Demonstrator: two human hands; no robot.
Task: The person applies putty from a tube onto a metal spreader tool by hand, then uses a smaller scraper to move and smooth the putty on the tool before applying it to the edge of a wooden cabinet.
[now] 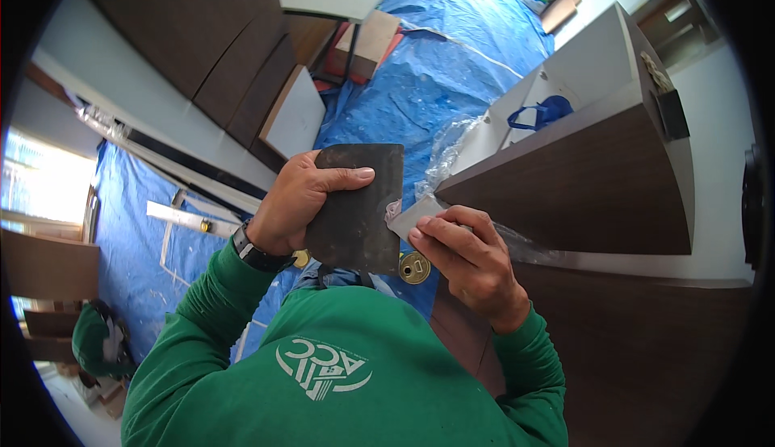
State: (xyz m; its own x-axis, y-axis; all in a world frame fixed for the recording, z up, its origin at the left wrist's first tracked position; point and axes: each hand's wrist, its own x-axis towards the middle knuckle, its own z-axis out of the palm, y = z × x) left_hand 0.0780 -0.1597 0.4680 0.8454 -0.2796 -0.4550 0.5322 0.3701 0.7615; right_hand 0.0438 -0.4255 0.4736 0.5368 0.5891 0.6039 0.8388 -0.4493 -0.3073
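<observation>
Nearest me is the green sleeve [339, 366] of my own shirt, both forearms rising from it toward the work. My right hand [472, 261] is bent at the wrist, fingers pinched on a thin pale strip [412, 215] at the near corner of the dark wood-grain cabinet panel [597, 189]; the strip looks light and floppy, likely to kink or tear, so I would hold it close to that corner. My left hand [299, 201] grips the dark flat scraper card [355, 205] by its left edge, thumb across its face, fingers behind. The card looks stiff, thin and light, best held by the edge as now, its right edge touching the strip. A round brass disc [414, 268] sits just below the card. Beyond lie clear plastic wrap [448, 152], the blue tarpaulin [436, 68] and stacked boards [295, 112]
</observation>
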